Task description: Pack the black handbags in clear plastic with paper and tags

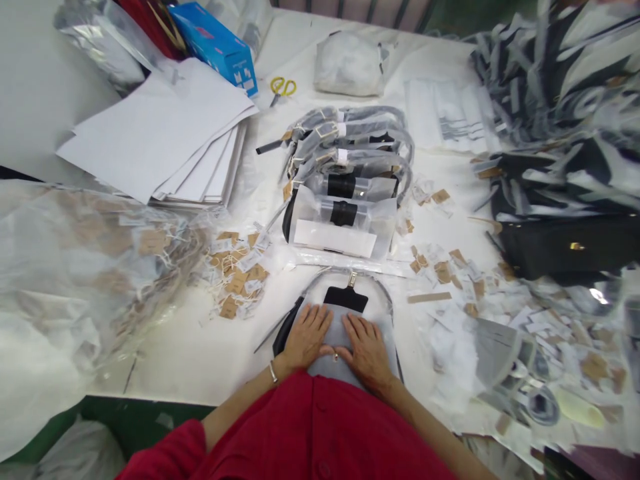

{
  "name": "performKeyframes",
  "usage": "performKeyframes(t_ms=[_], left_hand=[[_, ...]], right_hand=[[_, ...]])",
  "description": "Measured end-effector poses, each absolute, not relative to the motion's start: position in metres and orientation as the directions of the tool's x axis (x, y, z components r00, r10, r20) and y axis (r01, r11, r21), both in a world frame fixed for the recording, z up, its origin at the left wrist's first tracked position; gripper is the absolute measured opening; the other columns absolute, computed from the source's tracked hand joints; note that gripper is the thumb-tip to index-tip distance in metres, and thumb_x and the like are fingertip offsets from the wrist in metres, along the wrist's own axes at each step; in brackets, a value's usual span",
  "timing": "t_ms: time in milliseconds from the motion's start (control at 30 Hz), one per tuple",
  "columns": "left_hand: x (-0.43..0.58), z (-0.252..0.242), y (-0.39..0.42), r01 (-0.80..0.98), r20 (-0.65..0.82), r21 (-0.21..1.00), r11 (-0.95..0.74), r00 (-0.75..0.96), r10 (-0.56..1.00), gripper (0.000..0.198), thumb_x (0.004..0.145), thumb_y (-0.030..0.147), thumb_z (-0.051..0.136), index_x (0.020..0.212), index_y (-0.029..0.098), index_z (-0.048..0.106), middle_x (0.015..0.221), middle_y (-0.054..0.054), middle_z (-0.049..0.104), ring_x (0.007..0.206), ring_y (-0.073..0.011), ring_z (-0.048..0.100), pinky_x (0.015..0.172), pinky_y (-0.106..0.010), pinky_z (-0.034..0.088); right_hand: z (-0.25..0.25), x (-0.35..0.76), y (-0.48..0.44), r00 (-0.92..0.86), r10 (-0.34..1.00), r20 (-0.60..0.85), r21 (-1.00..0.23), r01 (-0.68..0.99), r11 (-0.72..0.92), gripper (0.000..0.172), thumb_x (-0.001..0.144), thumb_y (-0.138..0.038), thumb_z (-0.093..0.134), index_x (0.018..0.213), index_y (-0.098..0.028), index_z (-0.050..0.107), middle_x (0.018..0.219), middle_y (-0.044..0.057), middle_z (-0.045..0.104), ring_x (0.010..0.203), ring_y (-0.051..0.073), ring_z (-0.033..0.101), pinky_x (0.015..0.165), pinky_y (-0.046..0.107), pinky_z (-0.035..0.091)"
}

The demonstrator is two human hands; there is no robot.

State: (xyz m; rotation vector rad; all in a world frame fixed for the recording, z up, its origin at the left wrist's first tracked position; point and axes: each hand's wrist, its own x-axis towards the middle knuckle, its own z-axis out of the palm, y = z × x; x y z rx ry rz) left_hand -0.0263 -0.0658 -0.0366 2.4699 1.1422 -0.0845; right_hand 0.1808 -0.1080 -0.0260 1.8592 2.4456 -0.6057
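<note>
Close to my body at the front of the table lies a handbag (284, 335) with a black side. A thin pale grey sheet (336, 327) covers most of its front. Above the sheet a black flap (345, 299) with a metal clasp shows. My left hand (307, 337) rests flat on the left part of the sheet, fingers stretched forward. On the right part my right hand (367, 347) lies the same way, palm down. The two thumbs almost meet in the middle, beside a small metal fitting (335, 357).
Beyond the handbag stands a row of wrapped bags (344, 212). Brown tags (237, 280) lie to the left, near white sheets (170, 127) and yellow-handled scissors (283, 87). Dark bags (570, 247) and scattered paper scraps (540, 327) cover the right side.
</note>
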Motion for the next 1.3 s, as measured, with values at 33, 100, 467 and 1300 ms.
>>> performKeyframes(t_ms=[33, 100, 467, 1300], left_hand=[[-0.025, -0.034, -0.064, 0.746, -0.243, 0.346, -0.569, 0.657, 0.714, 0.08, 0.084, 0.063, 0.058, 0.145, 0.016, 0.036, 0.145, -0.02, 0.046, 0.131, -0.0341, 0.045, 0.111, -0.053, 0.029], [-0.021, -0.027, -0.057, 0.755, -0.288, 0.348, -0.555, 0.65, 0.703, 0.076, 0.082, 0.061, 0.063, 0.14, 0.016, 0.042, 0.14, -0.02, 0.05, 0.124, -0.0334, 0.05, 0.107, -0.05, 0.033], [-0.02, -0.016, -0.033, 0.594, -0.243, 0.558, -0.579, 0.784, 0.571, 0.057, 0.078, 0.07, 0.06, 0.099, 0.017, 0.059, 0.091, -0.009, 0.063, 0.091, -0.0264, 0.058, 0.092, -0.044, 0.039], [-0.005, -0.032, -0.036, 0.771, -0.228, 0.394, -0.501, 0.61, 0.759, 0.026, 0.093, 0.039, 0.056, 0.103, 0.015, 0.058, 0.097, -0.009, 0.063, 0.095, -0.026, 0.057, 0.091, -0.043, 0.04]], right_hand=[[-0.024, 0.182, -0.104, -0.3, 0.917, -0.264, -0.295, 0.93, 0.22, 0.063, 0.088, -0.051, 0.058, 0.143, -0.023, 0.045, 0.14, 0.012, 0.055, 0.12, 0.034, 0.048, 0.099, 0.049, 0.034], [-0.021, 0.184, -0.097, -0.314, 0.897, -0.312, -0.292, 0.93, 0.224, 0.062, 0.086, -0.054, 0.06, 0.139, -0.023, 0.049, 0.134, 0.013, 0.058, 0.11, 0.034, 0.052, 0.091, 0.047, 0.037], [-0.01, 0.194, -0.073, -0.363, 0.774, -0.519, -0.427, 0.895, 0.133, 0.044, 0.082, -0.067, 0.058, 0.087, -0.024, 0.065, 0.085, 0.004, 0.068, 0.083, 0.023, 0.061, 0.073, 0.033, 0.038], [-0.032, 0.196, -0.092, -0.234, 0.871, -0.433, -0.167, 0.97, 0.178, 0.052, 0.093, -0.064, 0.042, 0.083, -0.017, 0.064, 0.066, 0.008, 0.069, 0.063, 0.02, 0.064, 0.067, 0.031, 0.035]])
